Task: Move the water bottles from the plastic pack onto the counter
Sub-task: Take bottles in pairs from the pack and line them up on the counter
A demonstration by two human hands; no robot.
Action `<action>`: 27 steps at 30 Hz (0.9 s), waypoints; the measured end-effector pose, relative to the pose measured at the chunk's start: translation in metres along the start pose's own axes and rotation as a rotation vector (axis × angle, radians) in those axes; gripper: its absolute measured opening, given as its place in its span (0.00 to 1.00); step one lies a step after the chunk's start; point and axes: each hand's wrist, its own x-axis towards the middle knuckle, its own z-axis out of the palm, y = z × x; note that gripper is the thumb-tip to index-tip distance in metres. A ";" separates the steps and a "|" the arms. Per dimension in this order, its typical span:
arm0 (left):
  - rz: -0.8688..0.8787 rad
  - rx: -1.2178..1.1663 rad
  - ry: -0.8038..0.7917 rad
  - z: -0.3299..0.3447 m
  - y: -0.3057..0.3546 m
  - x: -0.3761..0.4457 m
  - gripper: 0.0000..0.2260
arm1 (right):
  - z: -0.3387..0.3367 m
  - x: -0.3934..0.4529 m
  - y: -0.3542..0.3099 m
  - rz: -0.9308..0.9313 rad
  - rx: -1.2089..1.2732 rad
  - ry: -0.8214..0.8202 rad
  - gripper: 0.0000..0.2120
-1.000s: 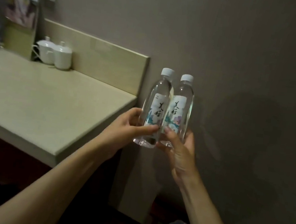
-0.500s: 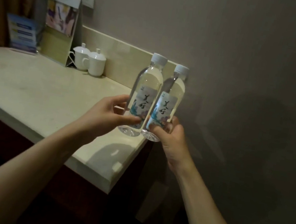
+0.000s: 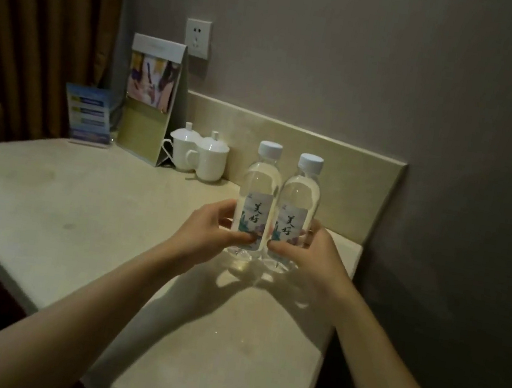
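Note:
Two clear water bottles with white caps and printed labels stand upright side by side over the right end of the beige counter (image 3: 78, 220). My left hand (image 3: 209, 230) grips the lower part of the left bottle (image 3: 258, 191). Around the base of the right bottle (image 3: 300, 200) my right hand (image 3: 312, 252) is wrapped. The bottle bases sit at or just above the counter top; I cannot tell if they touch it. The plastic pack is out of view.
Two white lidded cups (image 3: 197, 155) stand at the back by the backsplash (image 3: 350, 174). A tent card (image 3: 152, 98) and a blue sign (image 3: 89, 112) are left of them. A wall socket (image 3: 198, 37) is above, a brown curtain (image 3: 40, 28) at left. The counter's right edge (image 3: 331, 338) is close.
Both hands carried the two bottles from the air beside the counter's right end leftwards and down over the counter top. The view swung left toward the curtain.

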 end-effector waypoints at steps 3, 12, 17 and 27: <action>-0.021 0.025 0.001 -0.012 -0.012 0.023 0.17 | 0.013 0.024 0.007 0.028 -0.034 0.039 0.28; -0.063 0.037 -0.087 -0.040 -0.050 0.081 0.19 | 0.045 0.077 0.021 0.121 -0.105 0.115 0.27; -0.033 0.067 -0.158 -0.058 -0.070 0.120 0.19 | 0.059 0.102 0.019 0.147 -0.117 0.145 0.25; 0.076 0.182 -0.140 -0.090 -0.098 0.180 0.24 | 0.101 0.150 0.014 0.210 -0.300 0.345 0.31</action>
